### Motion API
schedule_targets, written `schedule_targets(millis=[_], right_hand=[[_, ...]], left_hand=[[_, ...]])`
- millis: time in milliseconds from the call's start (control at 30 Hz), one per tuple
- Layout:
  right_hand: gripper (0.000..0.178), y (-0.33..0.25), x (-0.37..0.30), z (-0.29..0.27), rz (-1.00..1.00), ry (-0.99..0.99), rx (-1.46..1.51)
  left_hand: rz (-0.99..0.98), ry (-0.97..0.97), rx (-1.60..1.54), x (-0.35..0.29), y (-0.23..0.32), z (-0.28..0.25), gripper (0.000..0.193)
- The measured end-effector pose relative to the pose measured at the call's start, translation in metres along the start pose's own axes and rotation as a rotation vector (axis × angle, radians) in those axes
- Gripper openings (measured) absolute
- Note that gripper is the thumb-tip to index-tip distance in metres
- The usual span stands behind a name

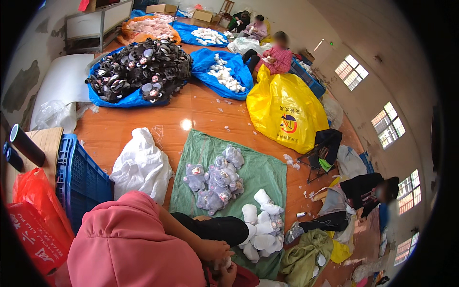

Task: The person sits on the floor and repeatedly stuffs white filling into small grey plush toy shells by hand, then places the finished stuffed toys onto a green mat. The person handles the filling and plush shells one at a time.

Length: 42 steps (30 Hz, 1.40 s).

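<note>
At the lower middle, my left hand (217,251) reaches out from a pink sleeve and curls its fingers around a small pale piece (224,262). Close below it, my right hand (227,274) pinches the same piece, whose kind is partly hidden by fingers. Beside my black-trousered leg (210,228) lies a heap of white stuffed plush parts (264,229), some with grey fur. Farther off, several grey-purple plush animals (219,182) are piled on a green cloth sheet (191,146).
A white sack (142,165) and blue crate (81,177) stand at left, with red bags (38,225) nearby. Behind are a mound of dark plush toys (138,69), blue sheets (204,57) and a yellow sack (287,107). Co-workers sit right (366,193) and far back (276,57).
</note>
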State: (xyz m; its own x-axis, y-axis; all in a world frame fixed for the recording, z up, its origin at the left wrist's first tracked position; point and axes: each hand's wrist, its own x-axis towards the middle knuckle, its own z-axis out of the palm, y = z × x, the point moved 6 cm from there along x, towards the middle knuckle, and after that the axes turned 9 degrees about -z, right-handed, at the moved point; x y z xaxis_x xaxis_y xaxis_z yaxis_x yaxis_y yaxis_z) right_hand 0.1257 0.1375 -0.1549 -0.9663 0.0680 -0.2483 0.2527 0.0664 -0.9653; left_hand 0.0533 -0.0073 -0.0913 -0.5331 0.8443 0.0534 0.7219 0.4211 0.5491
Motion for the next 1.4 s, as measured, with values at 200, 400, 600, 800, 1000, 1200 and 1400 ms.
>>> schedule_targets(millis=[200, 400, 600, 800, 1000, 1200, 1400], right_hand=[[0.035, -0.006, 0.004, -0.01, -0.158, 0.035, -0.251], [0.04, -0.021, 0.005, -0.011, -0.176, 0.102, -0.044], [0.038, -0.006, 0.015, -0.014, -0.233, 0.186, 0.217], [0.034, -0.006, 0.029, -0.028, -0.292, 0.369, -0.136], [0.031, -0.054, 0.032, -0.012, -0.426, 0.475, -0.257], [0.028, -0.016, 0.058, -0.012, -0.507, 0.582, -0.27], [0.029, -0.052, 0.039, 0.002, -0.406, 0.693, -0.164]], left_hand=[[-0.01, 0.092, 0.121, 0.014, 0.0, 0.001, 0.056], [-0.071, 0.061, 0.128, 0.03, -0.005, -0.023, 0.041], [-0.093, 0.017, 0.073, 0.049, -0.019, -0.018, 0.042], [-0.035, 0.047, 0.062, 0.061, -0.016, -0.027, 0.046], [-0.081, -0.012, -0.042, 0.058, -0.001, -0.041, 0.043], [-0.003, 0.131, 0.119, 0.043, 0.018, -0.031, 0.04], [-0.058, 0.329, 0.233, 0.035, 0.015, -0.051, 0.03]])
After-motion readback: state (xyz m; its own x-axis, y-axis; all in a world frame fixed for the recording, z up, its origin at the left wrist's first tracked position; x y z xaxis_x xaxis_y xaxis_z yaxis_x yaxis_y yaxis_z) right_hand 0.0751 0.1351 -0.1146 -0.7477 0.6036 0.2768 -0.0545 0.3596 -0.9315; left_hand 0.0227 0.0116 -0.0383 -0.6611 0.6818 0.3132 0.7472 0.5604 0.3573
